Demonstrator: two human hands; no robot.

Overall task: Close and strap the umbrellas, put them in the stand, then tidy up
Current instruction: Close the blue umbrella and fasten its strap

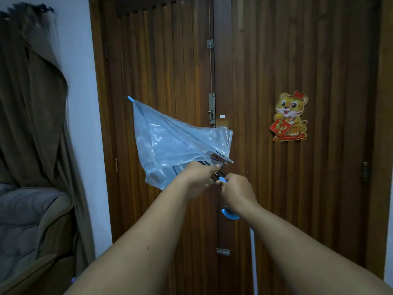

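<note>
Umbrella (176, 143) hangs half-folded before the door (276, 81), tip up-left. My right hand (236, 192) grips the handle; my left hand (197, 177) pinches the ribs. Loose plastic could snag or spring open if my grip slips.

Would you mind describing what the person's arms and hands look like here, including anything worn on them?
Both forearms are bare up to the edge of the picture: no sleeves, watch, bracelets or gloves show. The left hand and right hand show no rings that I can make out. A small dark mark sits on the left forearm.
</note>
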